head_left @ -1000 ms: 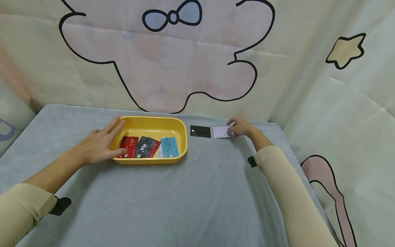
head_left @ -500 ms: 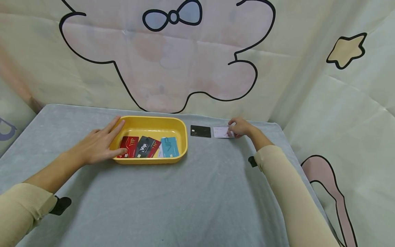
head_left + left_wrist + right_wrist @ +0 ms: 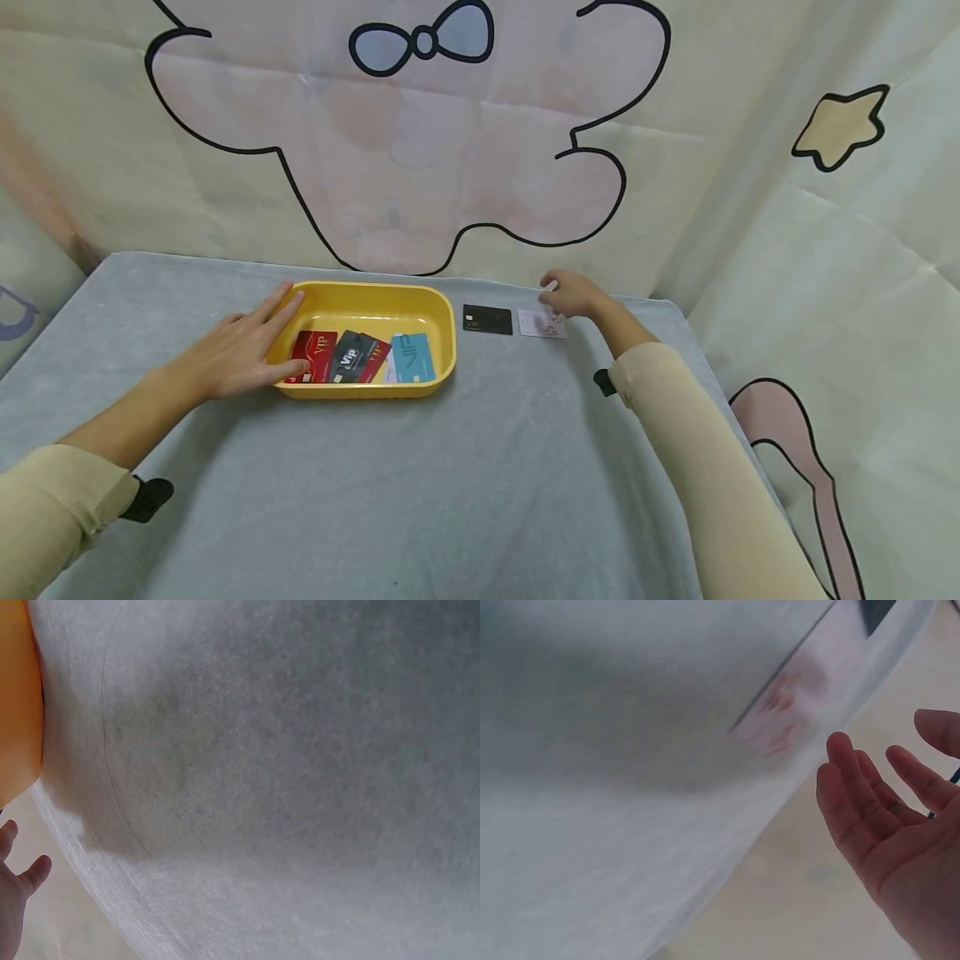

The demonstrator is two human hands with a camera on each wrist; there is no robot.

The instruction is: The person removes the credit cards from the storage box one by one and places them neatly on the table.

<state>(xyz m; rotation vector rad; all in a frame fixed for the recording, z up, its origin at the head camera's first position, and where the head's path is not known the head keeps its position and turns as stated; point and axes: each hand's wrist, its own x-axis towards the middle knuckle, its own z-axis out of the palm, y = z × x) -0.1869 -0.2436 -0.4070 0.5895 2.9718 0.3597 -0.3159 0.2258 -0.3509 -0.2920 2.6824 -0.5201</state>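
My left hand rests with spread fingers on the left end of a yellow tray. Inside the tray lie several cards: a red VIP card, a dark VIP card overlapping another red one, and a light blue card. My right hand hovers just above a pale pink card that lies flat on the cloth. In the right wrist view its fingers are loosely bent, hold nothing and stand apart from that card. A black VIP card lies to the left of the pink one.
A grey cloth covers the table. Close behind the table's far edge hangs a pale curtain with cartoon drawings. Another curtain stands along the right side.
My right hand has come off the pale pink card, rising and shifting slightly left; the card stays on the cloth. The left hand and the tray have not moved.
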